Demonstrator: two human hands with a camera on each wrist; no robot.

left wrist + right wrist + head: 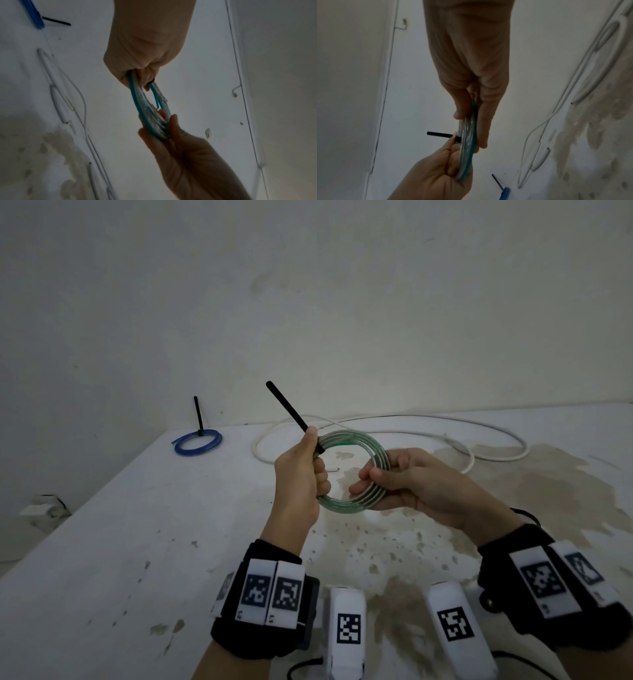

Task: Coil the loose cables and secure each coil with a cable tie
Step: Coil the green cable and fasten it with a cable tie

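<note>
A clear, green-striped cable coil (356,474) (150,116) (468,136) is held above the white table (137,542) between both hands. My left hand (301,474) (140,56) (436,174) grips the coil's left side and pinches a black cable tie (291,414) (440,134) wrapped there, its tail pointing up and left. My right hand (407,481) (471,81) (185,152) pinches the coil's right side between thumb and fingers. A loose white cable (394,422) (56,97) (599,67) lies on the table behind.
A blue coil (198,442) (32,14) (505,193) with an upright black tie (198,416) sits at the table's far left corner. Two white tagged devices (346,628) stand at the near edge. Brown stains (513,491) mark the right side; a wall rises behind.
</note>
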